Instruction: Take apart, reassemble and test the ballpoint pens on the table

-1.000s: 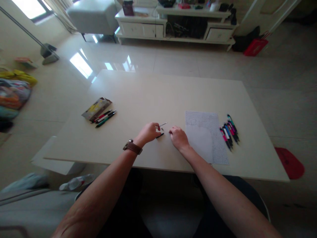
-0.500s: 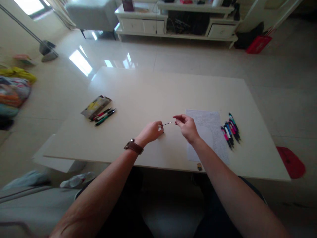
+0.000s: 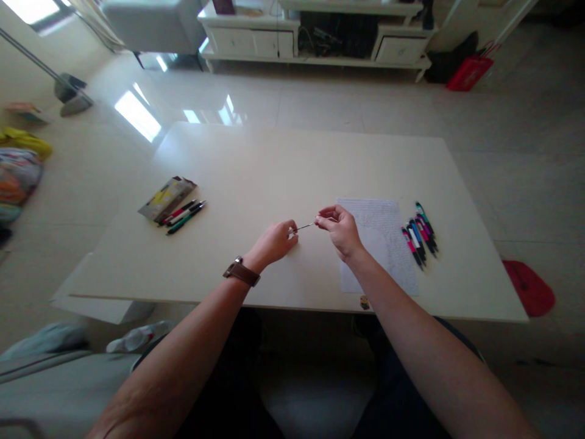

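Note:
A thin dark rod with a pale tip, which looks like a pen refill [image 3: 304, 227], points to the right above the white table [image 3: 274, 164]. My left hand [image 3: 275, 241], with a brown-strapped watch at the wrist, is closed around its left end. My right hand [image 3: 340, 231] is in a pinch, thumb and forefinger meeting at the refill's tip. Whatever small thing sits between those fingertips is too small to make out. Under my right hand and forearm lies a sheet of paper [image 3: 388, 244] with rows of writing.
Several pens [image 3: 420, 235] lie right of the paper. On the left, more pens [image 3: 185, 216] lie beside a grey and yellow pouch or box [image 3: 167, 198]. A small cartoon figure [image 3: 364, 302] is at the table's front edge. A white TV cabinet [image 3: 251, 42] stands beyond.
My right fingertips have moved in to the refill's tip, closing the gap between them. My left hand keeps its hold. The whole view has shifted slightly.

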Tool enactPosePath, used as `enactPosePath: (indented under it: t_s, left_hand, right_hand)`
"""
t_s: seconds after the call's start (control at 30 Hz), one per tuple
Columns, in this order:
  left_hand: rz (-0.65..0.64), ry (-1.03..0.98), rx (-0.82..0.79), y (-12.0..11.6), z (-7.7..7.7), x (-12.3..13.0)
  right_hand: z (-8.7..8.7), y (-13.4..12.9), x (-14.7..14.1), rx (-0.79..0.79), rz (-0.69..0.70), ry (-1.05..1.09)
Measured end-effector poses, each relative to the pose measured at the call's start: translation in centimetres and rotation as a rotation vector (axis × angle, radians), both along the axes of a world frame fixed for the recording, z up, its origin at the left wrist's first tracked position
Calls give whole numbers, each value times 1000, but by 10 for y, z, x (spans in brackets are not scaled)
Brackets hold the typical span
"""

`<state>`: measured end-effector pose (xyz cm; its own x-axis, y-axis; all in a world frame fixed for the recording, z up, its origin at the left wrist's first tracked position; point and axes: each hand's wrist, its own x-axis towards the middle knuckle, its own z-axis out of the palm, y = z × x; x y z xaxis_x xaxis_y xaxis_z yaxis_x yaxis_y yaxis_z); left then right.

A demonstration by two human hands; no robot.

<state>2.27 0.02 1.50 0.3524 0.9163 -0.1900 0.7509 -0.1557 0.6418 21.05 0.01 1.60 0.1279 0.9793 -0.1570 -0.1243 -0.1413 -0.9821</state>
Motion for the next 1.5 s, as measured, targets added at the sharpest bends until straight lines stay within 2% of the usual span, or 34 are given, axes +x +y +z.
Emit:
enactPosePath:
  t_s: [0.53,0.73,0.83,1.13,1.23,1.3,1.4,1.5]
  left_hand:
    - [5,-14,21,1,-4,-2]
    - [-12,-69,8,0,-1,0]
    - [-11,-73,2,1,-1,-1]
    - [-2,181,-145,3,-20,-13]
    - [-15,215,-190,3,-19,-12]
    - [-9,190,-204,3,-16,-10]
    - [15,51,-240,5,-9,-6]
    - [12,-125,-240,7,-5,-3]
  right_hand:
    - [-3,-5,-5,-16,49,-41]
    - [-1,-6,-9,-19,155,-119]
    - [-1,-6,-9,-25,164,-163]
    - [-1,-9,-8,-39,164,-481]
    - [-3,-10,-8,-48,180,-544]
    - [-5,-10,-7,-54,197,-600]
    - [-8,-12,-6,-75,202,-687]
    - [-12,-13,-8,-109,230,-621]
